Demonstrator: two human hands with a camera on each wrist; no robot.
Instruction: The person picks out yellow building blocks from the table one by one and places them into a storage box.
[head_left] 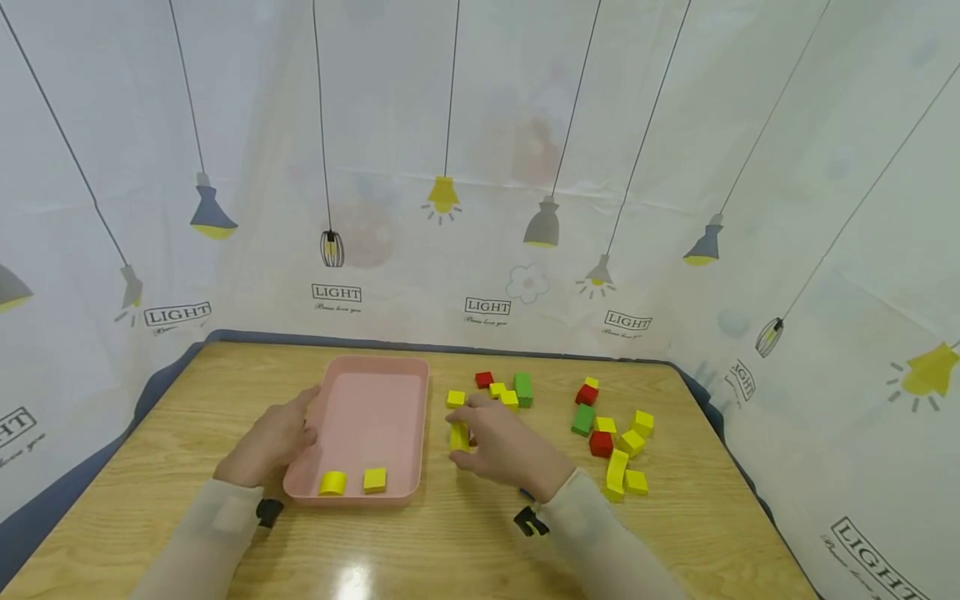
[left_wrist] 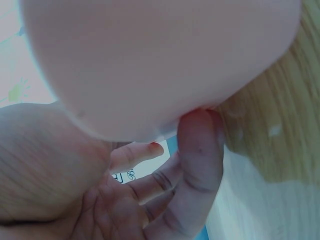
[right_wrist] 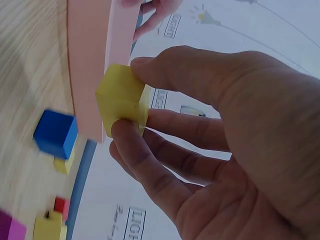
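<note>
A pink tray [head_left: 373, 417] lies on the left half of the wooden table, with a yellow arched block [head_left: 332, 483] and a yellow cube [head_left: 375, 480] inside along its near side. My left hand [head_left: 273, 437] holds the tray at its left rim; close up in the left wrist view, one fingertip [left_wrist: 200, 127] presses against the pink wall. Just right of the tray, my right hand [head_left: 510, 442] pinches a yellow block [right_wrist: 122, 97] between thumb and fingers. Part of this block is hidden by the fingers. Beyond that hand stands another yellow block [head_left: 456, 399].
Past the right hand are a red block [head_left: 484, 380], a green block [head_left: 522, 390] and several yellow ones. Further right spreads a group of red, green and yellow blocks [head_left: 601, 443]. The right wrist view also shows a blue cube [right_wrist: 56, 133]. A printed curtain [head_left: 405, 317] rises behind the table.
</note>
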